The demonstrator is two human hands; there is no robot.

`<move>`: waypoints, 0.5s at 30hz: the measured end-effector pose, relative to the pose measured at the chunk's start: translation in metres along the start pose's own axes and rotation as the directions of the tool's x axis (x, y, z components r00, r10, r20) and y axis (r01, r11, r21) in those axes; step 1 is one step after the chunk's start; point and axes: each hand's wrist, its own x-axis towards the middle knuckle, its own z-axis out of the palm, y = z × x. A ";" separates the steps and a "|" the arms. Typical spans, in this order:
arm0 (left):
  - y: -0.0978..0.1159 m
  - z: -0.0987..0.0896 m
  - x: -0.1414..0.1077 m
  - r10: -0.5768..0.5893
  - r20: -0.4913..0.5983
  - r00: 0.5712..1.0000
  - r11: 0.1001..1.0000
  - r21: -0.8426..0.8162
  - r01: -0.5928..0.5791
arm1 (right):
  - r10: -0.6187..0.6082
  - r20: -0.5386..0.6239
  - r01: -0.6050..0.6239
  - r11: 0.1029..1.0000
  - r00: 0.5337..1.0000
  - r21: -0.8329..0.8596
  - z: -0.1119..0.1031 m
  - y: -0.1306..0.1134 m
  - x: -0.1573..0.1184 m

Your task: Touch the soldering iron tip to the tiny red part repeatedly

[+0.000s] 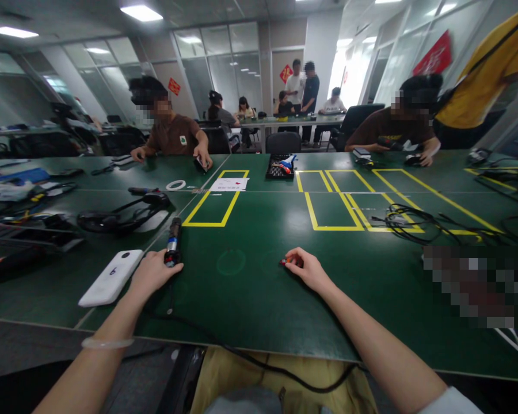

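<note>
My left hand is closed around the lower end of a black cylindrical tool with a silver and blue band, held at the left of the green table. My right hand pinches a small red and orange piece at the table's middle; its exact kind is too small to make out. Between the hands a faint chalk-like circle marks the tabletop. Left of my left hand lies a white phone-shaped case. A black cable runs along the front edge.
Yellow tape outlines mark the table. Farther back are a black tray with small items, a white paper and a tape roll. Coiled black cables lie right; a black headset lies left. Co-workers sit across the table.
</note>
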 end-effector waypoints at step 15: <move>0.224 0.025 -0.051 0.389 -0.062 0.919 0.915 -0.095 -0.393 | -0.056 -0.041 0.057 0.998 0.998 0.028 -0.003 0.003 0.000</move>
